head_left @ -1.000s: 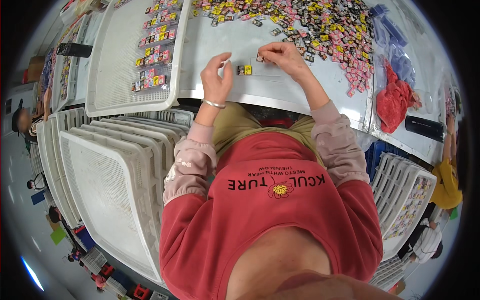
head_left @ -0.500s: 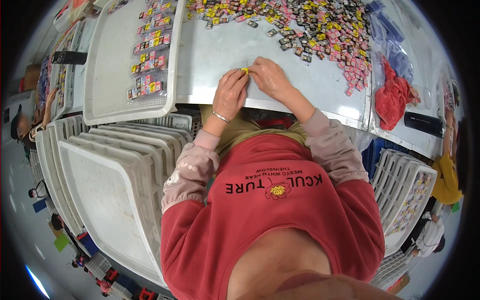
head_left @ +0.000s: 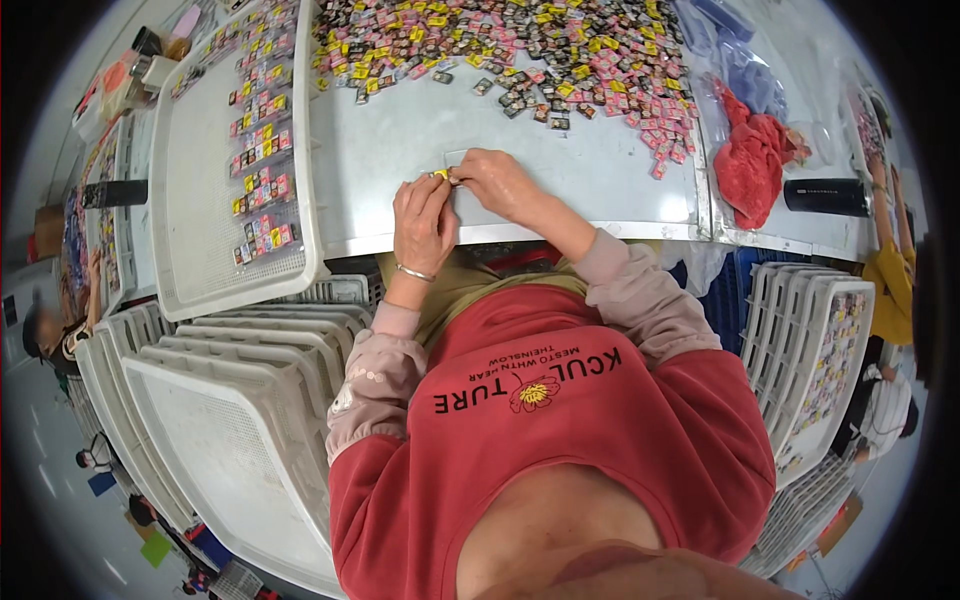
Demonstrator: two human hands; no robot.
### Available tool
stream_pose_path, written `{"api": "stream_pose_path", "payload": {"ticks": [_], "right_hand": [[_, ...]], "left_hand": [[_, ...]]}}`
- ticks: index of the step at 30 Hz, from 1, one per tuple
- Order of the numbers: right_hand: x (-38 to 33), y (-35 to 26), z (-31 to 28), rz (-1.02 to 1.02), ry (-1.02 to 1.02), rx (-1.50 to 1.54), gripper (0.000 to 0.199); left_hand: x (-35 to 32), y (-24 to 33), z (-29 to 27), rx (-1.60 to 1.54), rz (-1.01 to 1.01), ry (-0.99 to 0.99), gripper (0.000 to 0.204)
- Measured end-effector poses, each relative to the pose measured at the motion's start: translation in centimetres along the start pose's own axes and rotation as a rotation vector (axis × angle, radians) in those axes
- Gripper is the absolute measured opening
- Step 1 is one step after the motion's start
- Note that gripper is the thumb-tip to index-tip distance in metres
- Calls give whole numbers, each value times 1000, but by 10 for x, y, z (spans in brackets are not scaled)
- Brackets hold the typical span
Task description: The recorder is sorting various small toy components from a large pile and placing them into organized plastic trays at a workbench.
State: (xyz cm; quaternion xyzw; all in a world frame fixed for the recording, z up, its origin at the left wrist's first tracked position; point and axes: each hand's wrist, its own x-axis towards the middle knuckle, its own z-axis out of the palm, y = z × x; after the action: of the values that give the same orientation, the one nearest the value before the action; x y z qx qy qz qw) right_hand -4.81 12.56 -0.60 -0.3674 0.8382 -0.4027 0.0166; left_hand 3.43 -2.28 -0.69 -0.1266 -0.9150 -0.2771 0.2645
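My left hand (head_left: 422,222) and my right hand (head_left: 497,184) meet over the grey table (head_left: 400,140) near its front edge. Together their fingertips pinch one small yellow packet (head_left: 439,175). A thin clear plastic sleeve (head_left: 455,160) lies flat under the right hand. Beyond the hands spreads a wide heap of small square packets (head_left: 560,60), yellow, pink and dark. A bracelet sits on my left wrist.
A white mesh tray (head_left: 190,170) at the left holds rows of sorted packets. Stacked empty white trays (head_left: 220,420) stand lower left, more trays (head_left: 820,350) at the right. A red cloth (head_left: 752,165) and black cylinder (head_left: 825,196) lie at the right. Other people work at both sides.
The two hands were apart at the heap's edge a second ago; they have drawn together toward the front edge and now pinch the yellow packet between them.
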Motion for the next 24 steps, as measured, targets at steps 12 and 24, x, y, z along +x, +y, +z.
{"api": "stream_pose_path", "payload": {"ticks": [12, 24], "right_hand": [[-12, 44, -67, 234, 231, 124, 16], [54, 104, -135, 167, 521, -157, 13]], "left_hand": [[1, 2, 5, 112, -32, -13, 37], [14, 2, 9, 133, -27, -19, 32]]}}
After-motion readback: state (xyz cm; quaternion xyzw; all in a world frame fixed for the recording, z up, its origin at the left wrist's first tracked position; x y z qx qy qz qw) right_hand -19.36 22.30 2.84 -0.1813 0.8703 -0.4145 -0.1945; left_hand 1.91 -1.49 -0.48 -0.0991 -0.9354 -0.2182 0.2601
